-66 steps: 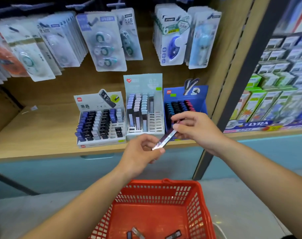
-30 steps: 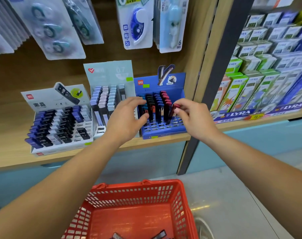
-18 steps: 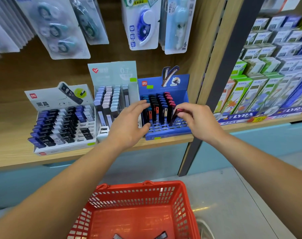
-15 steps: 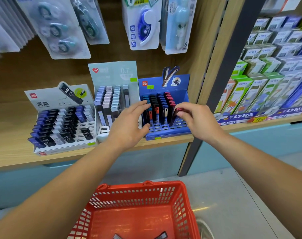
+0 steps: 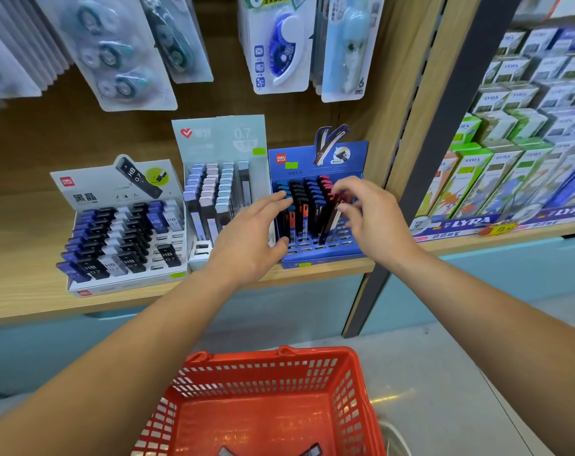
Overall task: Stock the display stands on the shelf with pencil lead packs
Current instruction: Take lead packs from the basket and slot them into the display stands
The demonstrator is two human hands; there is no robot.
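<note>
Three display stands sit on the wooden shelf (image 5: 19, 291): a white one (image 5: 121, 286), a pale grey one (image 5: 220, 139) and a blue one (image 5: 322, 255). All three hold rows of upright pencil lead packs. My right hand (image 5: 374, 222) pinches the top of a red-capped pencil lead pack (image 5: 330, 222), which leans in a slot of the blue stand's right column. With straight fingers, my left hand (image 5: 250, 238) rests against the blue stand's left columns, thumb at its front corner.
A red plastic basket (image 5: 273, 370) stands on the floor below my arms, with two loose packs (image 5: 227, 451) at its bottom edge. Blister packs of correction tape (image 5: 279, 47) hang above the stands. Green and blue boxes (image 5: 493, 179) fill the shelf to the right, past a dark post (image 5: 444, 110).
Earlier both hands held one pack in front of the shelf. My right hand has since carried it into the blue stand's right column and my left hand has come to rest on the stand.
</note>
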